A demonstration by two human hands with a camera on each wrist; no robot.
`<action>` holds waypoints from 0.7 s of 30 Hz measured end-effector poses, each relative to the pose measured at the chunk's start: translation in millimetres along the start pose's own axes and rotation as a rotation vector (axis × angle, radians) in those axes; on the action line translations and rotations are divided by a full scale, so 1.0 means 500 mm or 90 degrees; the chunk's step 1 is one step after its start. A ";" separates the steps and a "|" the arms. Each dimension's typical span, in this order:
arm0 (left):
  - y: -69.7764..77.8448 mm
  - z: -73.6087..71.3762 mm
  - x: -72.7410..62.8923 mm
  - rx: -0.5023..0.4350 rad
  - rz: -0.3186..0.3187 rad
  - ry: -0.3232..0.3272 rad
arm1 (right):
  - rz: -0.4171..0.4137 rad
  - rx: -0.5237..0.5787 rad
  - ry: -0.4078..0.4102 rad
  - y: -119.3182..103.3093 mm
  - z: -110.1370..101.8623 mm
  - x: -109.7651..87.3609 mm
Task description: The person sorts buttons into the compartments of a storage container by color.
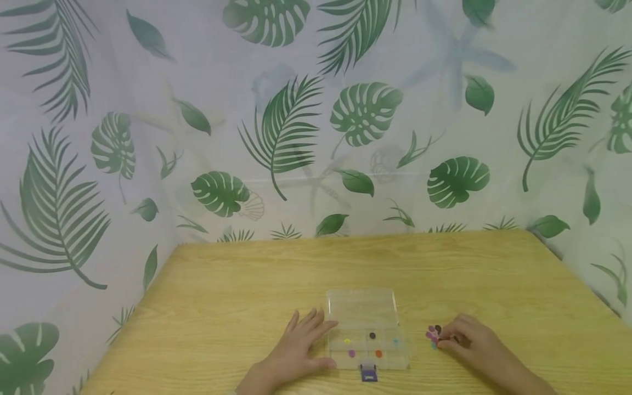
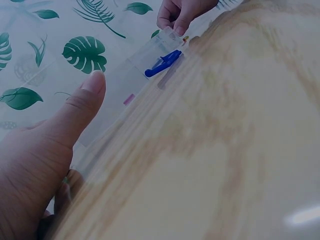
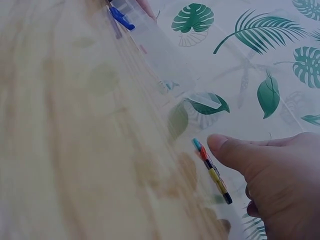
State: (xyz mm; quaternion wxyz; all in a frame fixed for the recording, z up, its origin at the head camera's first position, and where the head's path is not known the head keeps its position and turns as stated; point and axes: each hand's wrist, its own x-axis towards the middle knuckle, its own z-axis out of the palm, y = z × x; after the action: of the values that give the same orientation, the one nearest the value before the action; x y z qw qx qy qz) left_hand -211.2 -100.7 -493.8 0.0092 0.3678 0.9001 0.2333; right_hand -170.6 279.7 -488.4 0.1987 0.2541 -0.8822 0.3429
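Left hand: the left hand (image 1: pixel 299 346) lies at the box's left side, fingers spread and grasping nothing; its index fingertip and thumb tip overlap the left edge in the head view.
Right hand: the right hand (image 1: pixel 471 337) is bent toward a small cluster of pieces (image 1: pixel 432 334), thumb and fingertips at its near side (whether a piece is pinched between them, I cannot tell).
Cluster: on the desk (image 1: pixel 237 285), right of the box and apart from it; purple, pink, dark and teal show from above, with red and yellow too in the right wrist view.
Clear box: the clear plastic box (image 1: pixel 396 360) stands between the hands, its lid (image 1: pixel 362 306) thrown open toward the wall.
Back row: yellow piece (image 1: pixel 347 341) at left, dark disc (image 1: pixel 372 336) in the middle, light blue piece (image 1: pixel 395 341) at right.
Front row: purple disc (image 1: pixel 351 354) at left, orange disc (image 1: pixel 378 354) beside it.
Latch: the blue latch (image 1: pixel 368 374) juts from the front edge.
Backdrop: leaf-printed covering (image 1: pixel 296 219) behind the desk.
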 end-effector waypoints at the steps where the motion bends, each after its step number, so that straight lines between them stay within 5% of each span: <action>1: 0.001 -0.001 0.000 -0.001 -0.001 -0.001 | 0.012 0.007 -0.011 0.000 0.000 -0.001; 14: 0.003 -0.002 0.000 -0.003 -0.003 -0.004 | -0.039 0.013 -0.035 0.019 0.008 -0.006; 21: 0.005 -0.003 0.001 -0.007 -0.004 -0.005 | -0.008 0.032 -0.074 0.016 0.003 -0.006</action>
State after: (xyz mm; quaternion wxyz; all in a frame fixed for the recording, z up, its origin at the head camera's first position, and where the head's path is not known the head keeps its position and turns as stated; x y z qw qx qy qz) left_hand -210.3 -99.7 -491.3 0.0154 0.3654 0.9001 0.2368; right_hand -173.1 284.5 -494.8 0.1427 0.2843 -0.8817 0.3485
